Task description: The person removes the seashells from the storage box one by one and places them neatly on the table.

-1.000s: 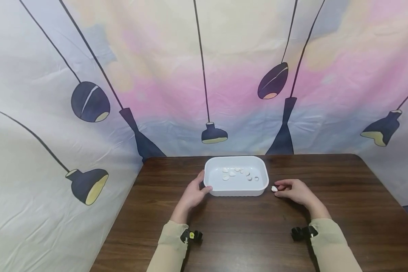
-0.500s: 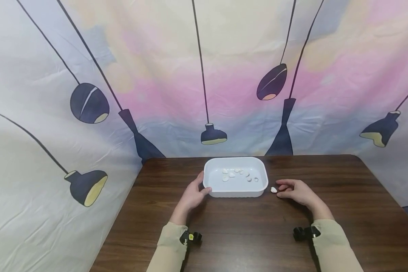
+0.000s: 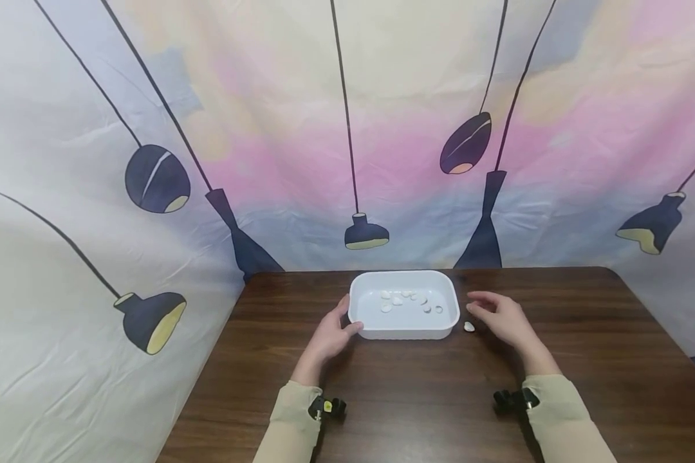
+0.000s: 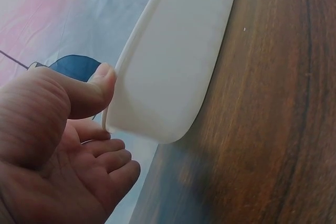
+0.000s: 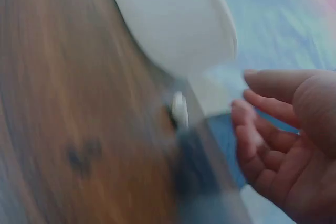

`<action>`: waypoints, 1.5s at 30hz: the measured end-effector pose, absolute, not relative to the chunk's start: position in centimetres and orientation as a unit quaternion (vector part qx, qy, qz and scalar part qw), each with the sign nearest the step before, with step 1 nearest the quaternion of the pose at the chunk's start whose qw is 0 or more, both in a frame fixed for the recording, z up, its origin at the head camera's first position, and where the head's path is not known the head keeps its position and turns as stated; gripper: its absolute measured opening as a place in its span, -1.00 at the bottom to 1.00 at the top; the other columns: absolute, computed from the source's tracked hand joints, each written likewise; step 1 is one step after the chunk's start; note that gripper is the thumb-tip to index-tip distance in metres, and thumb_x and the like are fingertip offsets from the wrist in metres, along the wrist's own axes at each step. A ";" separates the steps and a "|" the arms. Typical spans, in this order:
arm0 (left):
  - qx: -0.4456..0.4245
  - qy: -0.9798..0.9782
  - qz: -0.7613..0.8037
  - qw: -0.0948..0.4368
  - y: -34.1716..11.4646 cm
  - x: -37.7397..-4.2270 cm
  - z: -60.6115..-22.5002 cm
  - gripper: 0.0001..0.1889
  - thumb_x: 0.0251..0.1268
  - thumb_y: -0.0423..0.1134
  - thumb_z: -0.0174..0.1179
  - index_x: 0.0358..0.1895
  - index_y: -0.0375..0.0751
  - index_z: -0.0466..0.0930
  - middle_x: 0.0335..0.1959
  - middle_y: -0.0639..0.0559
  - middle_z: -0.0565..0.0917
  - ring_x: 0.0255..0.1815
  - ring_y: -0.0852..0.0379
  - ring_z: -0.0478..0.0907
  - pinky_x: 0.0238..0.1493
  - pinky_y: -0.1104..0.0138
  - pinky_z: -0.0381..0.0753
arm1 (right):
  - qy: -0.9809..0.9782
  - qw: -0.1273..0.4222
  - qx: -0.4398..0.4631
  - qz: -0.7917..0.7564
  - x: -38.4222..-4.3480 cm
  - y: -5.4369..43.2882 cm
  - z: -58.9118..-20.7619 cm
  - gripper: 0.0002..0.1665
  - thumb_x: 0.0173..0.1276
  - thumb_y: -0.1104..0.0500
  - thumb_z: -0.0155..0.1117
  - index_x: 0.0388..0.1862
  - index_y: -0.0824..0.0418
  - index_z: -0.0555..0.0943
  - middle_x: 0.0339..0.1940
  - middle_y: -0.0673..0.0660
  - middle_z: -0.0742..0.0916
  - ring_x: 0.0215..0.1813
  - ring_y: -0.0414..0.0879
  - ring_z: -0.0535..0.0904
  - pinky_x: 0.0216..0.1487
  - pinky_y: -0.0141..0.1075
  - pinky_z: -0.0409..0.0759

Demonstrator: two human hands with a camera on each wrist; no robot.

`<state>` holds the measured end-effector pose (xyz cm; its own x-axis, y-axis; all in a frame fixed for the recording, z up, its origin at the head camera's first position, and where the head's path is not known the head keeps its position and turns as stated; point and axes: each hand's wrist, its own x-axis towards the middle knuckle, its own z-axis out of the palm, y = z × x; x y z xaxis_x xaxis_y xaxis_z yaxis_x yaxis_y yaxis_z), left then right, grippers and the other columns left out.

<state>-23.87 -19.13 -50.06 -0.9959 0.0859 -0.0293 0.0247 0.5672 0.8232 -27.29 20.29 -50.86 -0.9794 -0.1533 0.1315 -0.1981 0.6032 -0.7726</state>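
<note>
A white rectangular plastic tray (image 3: 404,332) stands near the table's far edge, with several small white shells (image 3: 397,300) scattered over its bottom. My left hand (image 3: 330,331) grips the tray's left end, thumb on the near corner and fingers along the side; the left wrist view shows the thumb (image 4: 100,90) against the rim. One more white shell (image 3: 469,326) lies on the wood just right of the tray. Above and beyond this shell hovers my right hand (image 3: 500,316), fingers loosely spread and holding nothing. In the blurred right wrist view, the shell (image 5: 179,109) is apart from the fingertips.
The brown wooden table (image 3: 405,399) ends at a fabric backdrop (image 3: 301,161) printed with hanging lamps, close behind the tray. Black camera mounts (image 3: 327,407) sit at both wrists, over light sleeves.
My right hand has let go of the shell beside the tray, then lifted and moved toward the far edge. The left hand and tray stay in place.
</note>
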 end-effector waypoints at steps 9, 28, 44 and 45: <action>0.035 0.883 0.468 0.022 -19.3 -24.0 -50.0 -0.21 0.55 -0.27 0.30 0.68 -0.38 0.13 0.72 -0.23 0.16 0.73 -0.20 0.07 0.68 -0.12 0.07 | -0.864 0.085 0.152 0.472 -27.7 12.9 -48.7 -0.68 0.53 0.18 0.40 0.20 0.23 0.77 -0.02 0.18 0.84 -0.12 0.02 0.72 -0.14 -0.24 0.65; 0.037 0.884 0.465 0.019 -19.3 -24.1 -50.0 -0.22 0.55 -0.27 0.29 0.68 -0.39 0.14 0.72 -0.24 0.16 0.72 -0.22 0.08 0.68 -0.13 0.08 | -0.908 -0.074 0.218 0.350 -32.0 6.3 -49.6 -0.67 0.45 0.30 0.36 0.16 0.27 0.77 0.02 0.14 0.82 0.06 0.03 0.71 0.18 -0.01 0.68; 0.029 0.876 0.481 0.026 -19.0 -23.8 -50.2 -0.23 0.55 -0.28 0.28 0.69 -0.37 0.13 0.72 -0.22 0.15 0.73 -0.20 0.06 0.68 -0.11 0.08 | -0.918 -0.045 0.225 0.322 -32.6 5.5 -49.9 -0.62 0.39 0.32 0.39 0.17 0.32 0.77 0.05 0.21 0.81 0.18 0.14 0.70 0.31 0.07 0.62; 0.028 0.876 0.481 0.027 -19.0 -23.8 -50.2 -0.23 0.56 -0.28 0.28 0.69 -0.37 0.13 0.72 -0.22 0.15 0.73 -0.19 0.06 0.68 -0.10 0.07 | -0.919 -0.047 0.223 0.321 -32.6 5.5 -49.8 -0.62 0.39 0.32 0.39 0.17 0.32 0.76 0.03 0.20 0.81 0.16 0.13 0.70 0.30 0.06 0.63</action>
